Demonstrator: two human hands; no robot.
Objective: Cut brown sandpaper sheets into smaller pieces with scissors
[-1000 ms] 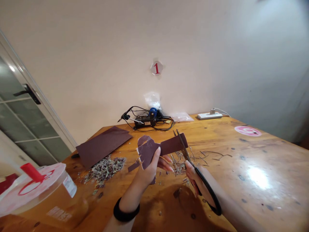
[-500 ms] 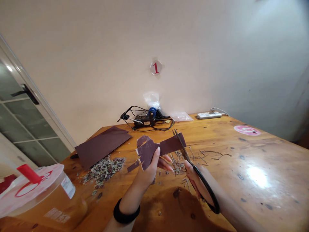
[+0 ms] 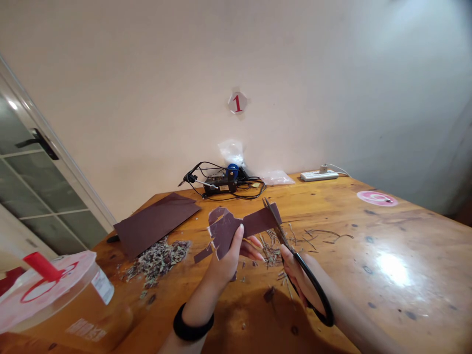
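Between thumb and fingers, my left hand (image 3: pixel 228 258) holds an irregular dark maroon card piece (image 3: pixel 223 231) with pale torn edges and a strip reaching right. My right hand (image 3: pixel 300 275) grips black-handled scissors (image 3: pixel 280 227). Their blades lie across the right end of the strip, only slightly apart. Thin brown strips (image 3: pixel 272 248) are scattered on the table behind and between the hands. A heap of small card scraps (image 3: pixel 160 260) sits left of my left hand, beside larger maroon sheets (image 3: pixel 157 221).
A lidded drink cup (image 3: pixel 70 300) with a red straw stands at the near left of the wooden table (image 3: pixel 368 236). Cabled equipment (image 3: pixel 221 182), a clear plastic bag (image 3: pixel 276 177) and a white power strip (image 3: pixel 319 175) lie along the wall.
The scissors' blades have shifted slightly left along with my right hand, and sit closer together. A narrow sliver now hangs or lies below the scissors. My left hand has hardly moved.
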